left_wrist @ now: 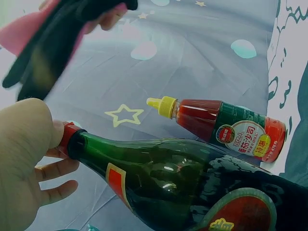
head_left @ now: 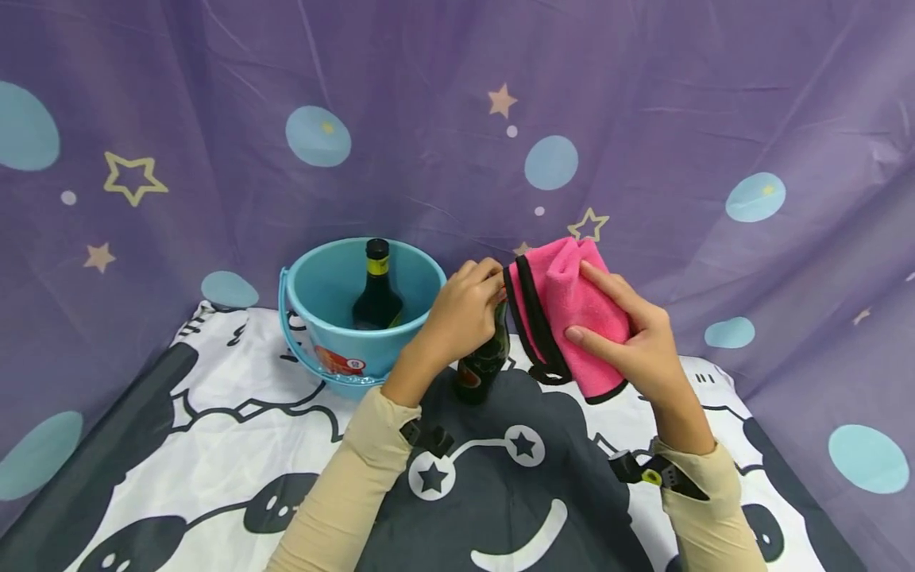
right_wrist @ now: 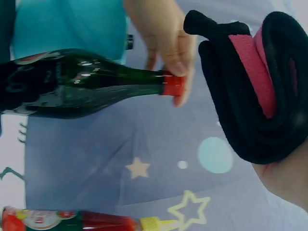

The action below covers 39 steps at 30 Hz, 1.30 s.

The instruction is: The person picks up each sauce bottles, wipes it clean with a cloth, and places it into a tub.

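A green glass bottle (head_left: 484,367) with a red cap (left_wrist: 70,136) stands upright on the patterned cloth cover. My left hand (head_left: 465,311) pinches this cap between thumb and fingers. Just to the right, my right hand (head_left: 643,338) grips a folded pink towel (head_left: 579,318) with black edging, held up in the air. In the right wrist view the towel's folded black edges (right_wrist: 245,110) are apart from the bottle. Behind the bottle, a ketchup bottle (left_wrist: 231,126) with a yellow nozzle shows in both wrist views; the towel hides it in the head view.
Left of the green bottle stands a light blue bucket (head_left: 389,349) with a handle. Inside it is a dark bottle (head_left: 376,298) with a yellow neck band and black cap. A purple curtain (head_left: 429,63) with stars and dots hangs behind everything.
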Each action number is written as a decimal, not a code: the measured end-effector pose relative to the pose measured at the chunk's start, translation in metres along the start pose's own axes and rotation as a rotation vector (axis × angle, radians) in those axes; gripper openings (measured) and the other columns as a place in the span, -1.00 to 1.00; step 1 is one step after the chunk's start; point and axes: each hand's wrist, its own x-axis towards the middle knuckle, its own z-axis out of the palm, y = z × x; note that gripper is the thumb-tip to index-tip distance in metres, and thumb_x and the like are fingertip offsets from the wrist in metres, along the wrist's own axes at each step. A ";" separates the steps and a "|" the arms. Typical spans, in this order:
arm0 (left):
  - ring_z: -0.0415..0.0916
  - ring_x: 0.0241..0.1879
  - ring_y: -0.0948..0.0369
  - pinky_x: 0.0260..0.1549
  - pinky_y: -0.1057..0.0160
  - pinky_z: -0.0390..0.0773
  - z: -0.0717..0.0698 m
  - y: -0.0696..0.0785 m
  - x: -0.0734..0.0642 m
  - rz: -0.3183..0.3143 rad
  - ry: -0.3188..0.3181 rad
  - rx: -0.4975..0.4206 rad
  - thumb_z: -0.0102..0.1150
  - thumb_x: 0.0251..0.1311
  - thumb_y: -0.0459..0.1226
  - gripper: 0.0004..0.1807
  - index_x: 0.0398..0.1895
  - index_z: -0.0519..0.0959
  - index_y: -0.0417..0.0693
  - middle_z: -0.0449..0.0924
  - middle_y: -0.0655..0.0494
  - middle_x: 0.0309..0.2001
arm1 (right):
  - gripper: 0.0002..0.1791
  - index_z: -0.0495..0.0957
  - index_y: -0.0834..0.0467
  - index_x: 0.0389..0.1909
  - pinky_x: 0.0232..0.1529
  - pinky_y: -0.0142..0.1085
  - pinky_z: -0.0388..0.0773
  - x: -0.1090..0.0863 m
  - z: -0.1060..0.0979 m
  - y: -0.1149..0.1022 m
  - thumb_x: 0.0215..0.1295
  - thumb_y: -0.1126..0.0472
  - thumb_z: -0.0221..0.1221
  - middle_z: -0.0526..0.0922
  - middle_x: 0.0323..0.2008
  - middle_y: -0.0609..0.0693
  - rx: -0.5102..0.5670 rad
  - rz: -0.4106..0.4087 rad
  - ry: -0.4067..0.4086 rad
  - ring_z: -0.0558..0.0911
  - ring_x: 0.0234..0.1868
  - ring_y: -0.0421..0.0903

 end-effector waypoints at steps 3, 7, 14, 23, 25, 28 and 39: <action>0.51 -0.08 0.02 -0.01 0.09 0.56 0.000 -0.001 -0.001 -0.005 0.007 0.002 -0.01 0.42 -0.41 -0.71 0.00 0.70 -0.19 0.61 0.01 0.00 | -0.18 0.51 -0.02 0.38 -0.23 -0.45 0.61 -0.001 0.008 0.010 0.05 0.45 0.45 0.58 0.19 -0.13 -0.057 0.014 -0.061 0.57 -0.01 -0.11; 0.50 -0.06 0.04 0.03 0.13 0.56 -0.002 0.000 -0.002 -0.021 -0.022 -0.027 -0.04 0.42 -0.41 -0.63 0.18 0.64 -0.18 0.61 0.00 0.03 | -0.20 0.50 -0.08 0.39 -0.21 -0.43 0.64 -0.005 0.017 0.025 0.09 0.38 0.47 0.54 0.28 -0.10 -0.103 0.039 -0.120 0.54 0.08 -0.14; 0.49 -0.09 0.03 0.02 0.13 0.56 -0.001 0.003 0.000 -0.004 -0.020 -0.046 -0.04 0.42 -0.41 -0.61 0.20 0.63 -0.12 0.61 -0.02 0.01 | -0.20 0.46 -0.07 0.42 -0.25 -0.37 0.65 -0.010 0.031 0.042 0.13 0.34 0.46 0.54 0.23 0.01 -0.141 0.018 -0.184 0.53 -0.02 -0.12; 0.49 -0.09 0.05 -0.02 0.15 0.57 -0.001 0.001 -0.001 0.001 -0.018 -0.028 0.01 0.48 -0.35 -0.66 0.21 0.63 -0.13 0.60 -0.02 0.02 | -0.20 0.47 0.08 0.41 -0.25 -0.39 0.65 -0.016 0.046 0.055 0.09 0.37 0.48 0.53 0.19 0.12 -0.194 -0.039 -0.185 0.54 -0.06 -0.12; 0.49 -0.09 0.05 -0.03 0.14 0.58 -0.001 0.001 -0.001 -0.001 -0.019 -0.025 0.02 0.48 -0.33 -0.66 0.21 0.63 -0.13 0.61 -0.02 0.02 | -0.21 0.47 0.11 0.40 -0.24 -0.38 0.66 -0.019 0.048 0.056 0.09 0.36 0.48 0.52 0.19 0.14 -0.197 -0.042 -0.206 0.54 -0.05 -0.10; 0.50 -0.08 0.04 -0.03 0.14 0.59 -0.002 0.001 -0.001 -0.003 -0.022 -0.028 0.03 0.48 -0.33 -0.67 0.20 0.63 -0.13 0.60 -0.03 0.03 | -0.22 0.47 0.13 0.40 -0.25 -0.37 0.67 -0.022 0.050 0.057 0.09 0.34 0.48 0.53 0.18 0.15 -0.208 -0.049 -0.221 0.55 -0.06 -0.09; 0.49 -0.09 0.03 -0.05 0.13 0.60 -0.002 0.003 -0.002 -0.009 -0.016 -0.022 0.03 0.48 -0.32 -0.67 0.20 0.63 -0.13 0.60 -0.03 0.03 | -0.25 0.52 0.16 0.35 -0.28 -0.36 0.65 -0.024 0.051 0.053 0.07 0.32 0.50 0.55 0.14 0.17 -0.249 -0.067 -0.225 0.55 -0.13 -0.10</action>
